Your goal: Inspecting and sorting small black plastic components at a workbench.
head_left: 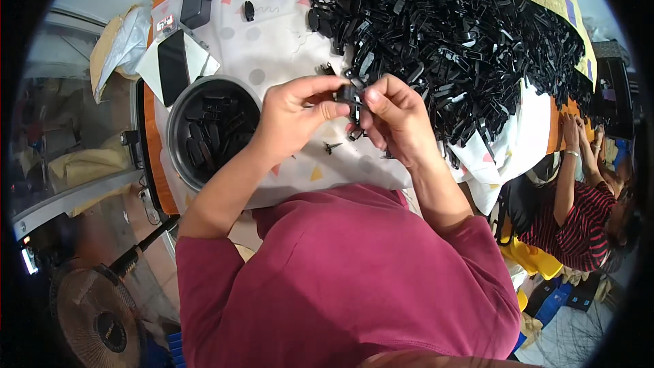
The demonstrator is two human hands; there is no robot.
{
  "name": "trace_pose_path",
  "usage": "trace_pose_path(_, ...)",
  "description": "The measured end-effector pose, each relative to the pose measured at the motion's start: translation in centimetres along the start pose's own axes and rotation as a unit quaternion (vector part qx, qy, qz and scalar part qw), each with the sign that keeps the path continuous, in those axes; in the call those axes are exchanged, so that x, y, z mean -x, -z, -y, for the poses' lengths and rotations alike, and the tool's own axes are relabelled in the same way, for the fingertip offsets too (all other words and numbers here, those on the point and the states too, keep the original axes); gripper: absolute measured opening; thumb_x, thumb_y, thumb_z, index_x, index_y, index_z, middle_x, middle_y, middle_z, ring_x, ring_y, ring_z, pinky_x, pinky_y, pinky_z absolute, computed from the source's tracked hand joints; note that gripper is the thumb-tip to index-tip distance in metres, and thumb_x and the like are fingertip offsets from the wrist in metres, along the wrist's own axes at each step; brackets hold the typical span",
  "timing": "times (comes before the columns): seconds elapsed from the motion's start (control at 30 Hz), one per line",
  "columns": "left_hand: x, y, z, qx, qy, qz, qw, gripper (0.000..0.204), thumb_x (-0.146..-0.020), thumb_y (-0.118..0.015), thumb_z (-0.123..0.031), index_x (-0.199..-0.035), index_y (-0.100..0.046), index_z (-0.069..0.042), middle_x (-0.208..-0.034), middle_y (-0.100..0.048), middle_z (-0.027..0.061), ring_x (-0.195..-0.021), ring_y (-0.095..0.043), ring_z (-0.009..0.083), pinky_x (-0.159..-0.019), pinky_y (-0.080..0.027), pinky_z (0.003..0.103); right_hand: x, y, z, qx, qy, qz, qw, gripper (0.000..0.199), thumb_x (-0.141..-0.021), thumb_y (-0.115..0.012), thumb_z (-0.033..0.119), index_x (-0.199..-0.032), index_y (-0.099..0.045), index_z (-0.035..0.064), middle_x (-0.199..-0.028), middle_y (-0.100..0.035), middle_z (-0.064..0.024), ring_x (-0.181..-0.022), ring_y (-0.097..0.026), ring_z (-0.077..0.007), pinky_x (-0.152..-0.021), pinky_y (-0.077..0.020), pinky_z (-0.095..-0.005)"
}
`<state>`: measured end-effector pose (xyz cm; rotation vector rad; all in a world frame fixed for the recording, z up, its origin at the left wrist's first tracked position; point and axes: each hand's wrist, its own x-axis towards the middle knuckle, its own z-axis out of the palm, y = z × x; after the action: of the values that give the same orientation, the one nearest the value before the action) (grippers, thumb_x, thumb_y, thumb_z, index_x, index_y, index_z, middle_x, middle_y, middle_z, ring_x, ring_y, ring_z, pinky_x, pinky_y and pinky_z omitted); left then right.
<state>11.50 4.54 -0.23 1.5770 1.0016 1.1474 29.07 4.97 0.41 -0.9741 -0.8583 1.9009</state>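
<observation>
Over the cloth-covered table, my left hand (296, 110) pinches a small black plastic part (350, 94) between thumb and fingers. My right hand (400, 117) is closed on the other side of the same part, its thumb and forefinger against it. The part's exact kind is too small and covered to tell. A small dark spiky piece (330, 147) lies on the cloth just below the hands. Left of my left forearm, a round metal bowl (176, 123) holds several black plastic parts (208, 129). A huge heap of similar black pieces (436, 34) spreads beyond my right hand.
A dark phone-like slab (173, 65) lies on white card by the bowl, with a black box (198, 1) behind. A single black part (249, 10) rests on the patterned cloth (272, 34). A fan (99, 320) stands lower left. Another person in stripes (579, 232) works at right.
</observation>
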Motion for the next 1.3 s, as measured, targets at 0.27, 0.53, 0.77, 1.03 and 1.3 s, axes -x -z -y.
trace_pose_path(0.27,0.3,-0.1,1.3,0.225,0.2,-0.078,0.95,0.027,-0.086,-0.054,-0.017,-0.105,-0.056,0.003,-0.094,-0.06,0.0063,-0.079,-0.055,0.011,-0.071,-0.046,0.025,-1.9,-1.7,-2.0,0.204,0.05,-0.008,0.978,0.019,-0.087,-0.054,0.019,-0.084,-0.047,0.0016,-0.065,-0.059,-0.0072,-0.04,-0.048,-0.0066,-0.035,-0.0355,-0.0171)
trace_pose_path(0.53,-0.9,5.5,3.1,0.299,0.299,-0.133,0.896,0.025,-0.089,-0.049,-0.027,-0.097,-0.058,-0.005,-0.088,-0.061,0.001,-0.078,-0.054,0.0076,-0.069,-0.04,0.021,-4.9,-2.0,-8.5,0.642,0.301,0.019,0.705,0.036,-0.069,-0.067,0.021,-0.098,-0.055,0.0025,-0.092,-0.057,-0.0145,-0.081,-0.057,-0.0306,-0.07,-0.0463,-0.0376)
trace_pose_path(0.77,-0.9,4.8,2.9,0.431,0.197,0.002,0.881,0.033,-0.088,-0.049,-0.029,-0.102,-0.051,0.002,-0.09,-0.056,0.0092,-0.085,-0.054,0.0159,-0.077,-0.043,0.028,-4.1,-1.2,-6.9,0.466,0.189,-0.057,0.863,0.021,-0.075,-0.064,0.011,-0.092,-0.055,0.0014,-0.069,-0.055,-0.0058,-0.056,-0.054,-0.0173,-0.051,-0.0441,-0.028)
trace_pose_path(1.03,-0.9,2.8,1.4,0.354,0.033,0.035,0.934,0.029,-0.083,-0.058,-0.021,-0.103,-0.057,0.0,-0.099,-0.058,0.0105,-0.094,-0.052,0.0156,-0.086,-0.039,0.029,-0.8,-1.4,-3.1,0.192,0.239,0.003,0.952,0.023,-0.08,-0.062,0.008,-0.101,-0.054,0.0015,-0.072,-0.057,-0.0015,-0.053,-0.048,-0.0035,-0.045,-0.0388,-0.016)
trace_pose_path(1.3,-1.9,2.4,-0.2,-0.12,-0.16,0.035,0.979,0.034,-0.06,-0.075,-0.015,-0.091,-0.067,-0.006,-0.082,-0.065,0.0046,-0.086,-0.055,0.0191,-0.074,-0.046,0.028,-0.6,0.7,-2.9,0.062,0.156,-0.109,0.98,0.028,-0.081,-0.057,0.002,-0.108,-0.05,-0.0014,-0.095,-0.061,-0.0131,-0.07,-0.059,-0.0144,-0.052,-0.0504,-0.0223)
